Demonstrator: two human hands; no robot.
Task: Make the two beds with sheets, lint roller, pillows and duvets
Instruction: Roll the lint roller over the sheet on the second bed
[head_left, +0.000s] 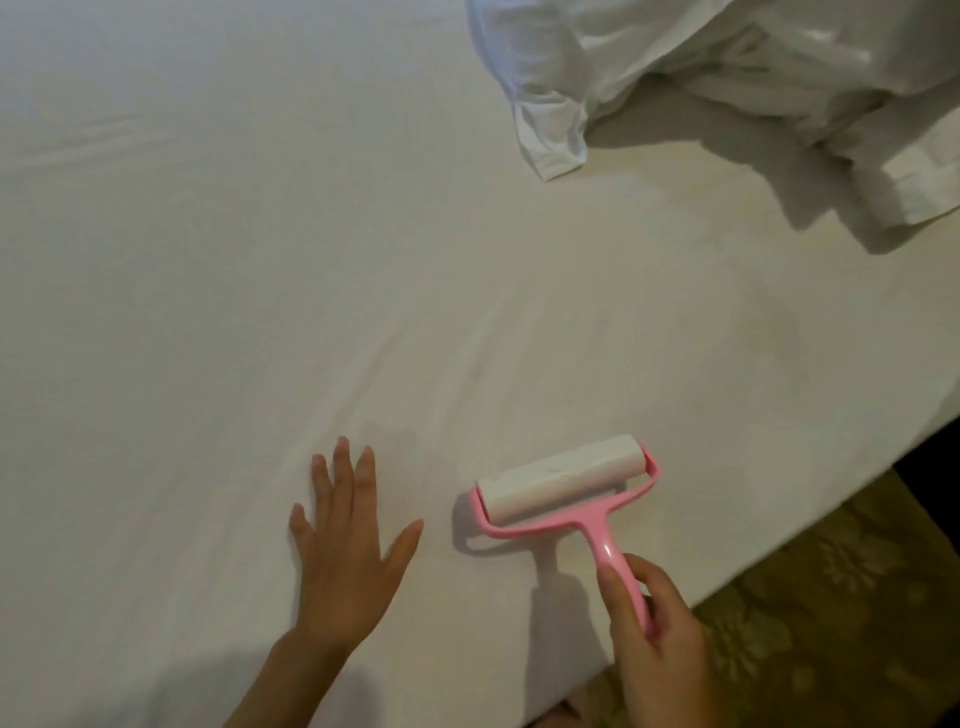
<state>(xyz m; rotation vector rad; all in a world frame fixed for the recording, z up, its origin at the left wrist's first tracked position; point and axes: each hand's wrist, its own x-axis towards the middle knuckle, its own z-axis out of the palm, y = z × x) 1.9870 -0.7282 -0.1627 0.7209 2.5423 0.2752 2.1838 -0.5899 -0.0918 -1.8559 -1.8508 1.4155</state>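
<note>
A white sheet (260, 270) covers the bed and fills most of the view. On it near the bed's right edge lies a pink lint roller (566, 488) with a white roll, its head resting on the sheet. My right hand (654, 634) grips the roller's pink handle. My left hand (348, 540) rests flat on the sheet to the left of the roller, fingers spread. A crumpled white duvet or pillow pile (727, 78) sits at the far right of the bed.
The bed's edge runs diagonally at the lower right. Beyond it lies a patterned olive-brown carpet (831, 623). A few soft creases cross the sheet ahead of my left hand.
</note>
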